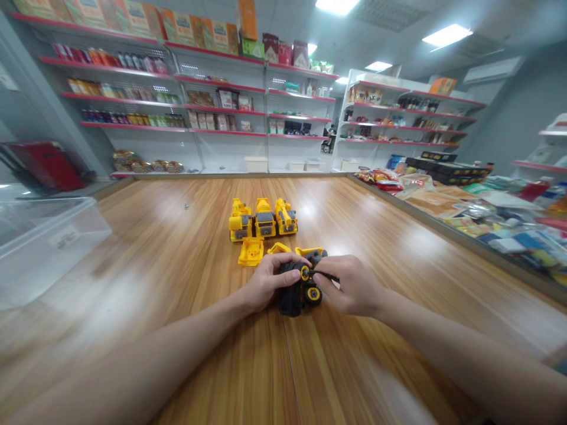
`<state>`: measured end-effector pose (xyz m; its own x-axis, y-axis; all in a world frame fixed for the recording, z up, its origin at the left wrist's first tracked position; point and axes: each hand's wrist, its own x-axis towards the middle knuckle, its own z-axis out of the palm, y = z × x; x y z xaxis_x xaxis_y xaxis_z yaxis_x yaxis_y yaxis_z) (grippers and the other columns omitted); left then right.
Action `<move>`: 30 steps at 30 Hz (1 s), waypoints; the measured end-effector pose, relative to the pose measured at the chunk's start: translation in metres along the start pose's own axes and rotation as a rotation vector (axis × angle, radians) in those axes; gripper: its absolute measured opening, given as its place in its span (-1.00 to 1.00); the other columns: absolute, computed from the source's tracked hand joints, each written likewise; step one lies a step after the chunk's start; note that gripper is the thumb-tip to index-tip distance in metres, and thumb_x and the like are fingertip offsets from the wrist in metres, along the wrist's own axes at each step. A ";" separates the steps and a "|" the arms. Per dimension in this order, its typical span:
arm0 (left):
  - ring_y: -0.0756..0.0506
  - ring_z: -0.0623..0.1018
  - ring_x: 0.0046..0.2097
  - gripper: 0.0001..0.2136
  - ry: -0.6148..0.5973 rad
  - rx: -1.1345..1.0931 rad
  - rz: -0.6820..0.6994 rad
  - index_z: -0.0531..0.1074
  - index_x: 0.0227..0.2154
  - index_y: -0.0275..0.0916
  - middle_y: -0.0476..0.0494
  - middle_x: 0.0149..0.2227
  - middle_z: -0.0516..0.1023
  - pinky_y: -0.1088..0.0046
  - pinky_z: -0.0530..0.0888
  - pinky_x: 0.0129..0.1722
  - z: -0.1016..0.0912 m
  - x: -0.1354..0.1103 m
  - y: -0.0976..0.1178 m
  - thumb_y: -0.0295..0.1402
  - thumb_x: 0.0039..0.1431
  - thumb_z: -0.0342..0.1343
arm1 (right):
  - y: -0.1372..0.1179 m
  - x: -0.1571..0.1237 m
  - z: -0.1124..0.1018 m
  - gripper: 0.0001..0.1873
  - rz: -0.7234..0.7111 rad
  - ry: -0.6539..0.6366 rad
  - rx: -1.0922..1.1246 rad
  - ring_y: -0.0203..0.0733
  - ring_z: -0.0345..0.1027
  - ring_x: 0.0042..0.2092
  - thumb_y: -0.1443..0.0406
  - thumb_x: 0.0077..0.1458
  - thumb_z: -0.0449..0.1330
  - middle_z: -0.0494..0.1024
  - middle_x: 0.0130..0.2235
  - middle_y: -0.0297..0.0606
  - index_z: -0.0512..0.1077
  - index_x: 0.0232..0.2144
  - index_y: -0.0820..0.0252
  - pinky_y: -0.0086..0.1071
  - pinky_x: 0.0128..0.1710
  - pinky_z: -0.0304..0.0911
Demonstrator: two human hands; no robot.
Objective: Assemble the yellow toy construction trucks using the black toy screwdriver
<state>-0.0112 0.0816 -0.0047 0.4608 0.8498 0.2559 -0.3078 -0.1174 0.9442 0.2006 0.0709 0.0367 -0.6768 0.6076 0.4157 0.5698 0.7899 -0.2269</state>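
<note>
On the wooden table my left hand is wrapped round the dark chassis of a black-and-yellow toy truck lying with its wheels up. Meeting it from the right, my right hand pinches a thin dark tool whose tip rests by a yellow wheel hub. Just beyond the hands lie loose yellow parts: a bucket-like piece and other pieces. Farther back, three yellow toy construction trucks stand side by side in a row.
A clear plastic bin sits at the table's left edge. To the right, a lower counter is covered with packaged goods. Shop shelves with boxes and bottles line the back wall. A tiny object lies on the table far left.
</note>
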 end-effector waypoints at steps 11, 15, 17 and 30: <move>-0.11 0.49 -0.23 -0.66 0.033 0.122 0.074 0.55 -0.12 -0.30 -0.17 -0.27 0.53 0.46 0.41 -0.24 0.002 0.000 0.002 -0.26 0.05 0.25 | -0.005 0.001 -0.002 -0.71 0.017 0.020 -0.031 -0.33 0.19 -0.50 0.31 0.25 0.00 0.42 -0.51 -0.31 0.33 -0.51 0.21 -0.39 -0.47 -0.01; -0.09 0.49 -0.22 -0.68 0.026 0.135 0.087 0.54 -0.11 -0.29 -0.15 -0.26 0.53 0.48 0.40 -0.23 0.001 0.000 0.002 -0.27 0.07 0.23 | -0.004 0.001 0.000 -0.71 0.044 0.045 -0.038 -0.33 0.19 -0.50 0.30 0.24 0.02 0.41 -0.52 -0.32 0.32 -0.53 0.21 -0.40 -0.47 0.00; -0.08 0.49 -0.23 -0.68 0.027 0.128 0.082 0.54 -0.11 -0.29 -0.15 -0.26 0.53 0.48 0.40 -0.23 0.001 0.000 0.002 -0.27 0.08 0.23 | -0.004 0.000 0.001 -0.73 0.052 0.065 -0.029 -0.32 0.22 -0.49 0.30 0.23 0.04 0.44 -0.51 -0.31 0.36 -0.50 0.21 -0.40 -0.46 0.02; -0.09 0.46 -0.23 -0.70 0.003 0.296 0.129 0.52 -0.16 -0.31 -0.15 -0.25 0.50 0.47 0.37 -0.25 0.001 -0.003 0.008 -0.23 0.10 0.20 | -0.001 -0.003 0.004 -0.79 0.032 0.089 -0.005 -0.27 0.31 -0.44 0.28 0.19 0.10 0.50 -0.46 -0.26 0.47 -0.43 0.21 -0.38 -0.42 0.11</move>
<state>-0.0136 0.0778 0.0021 0.4315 0.8193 0.3775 -0.1076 -0.3687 0.9233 0.1999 0.0686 0.0326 -0.6143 0.6223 0.4852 0.5928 0.7698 -0.2367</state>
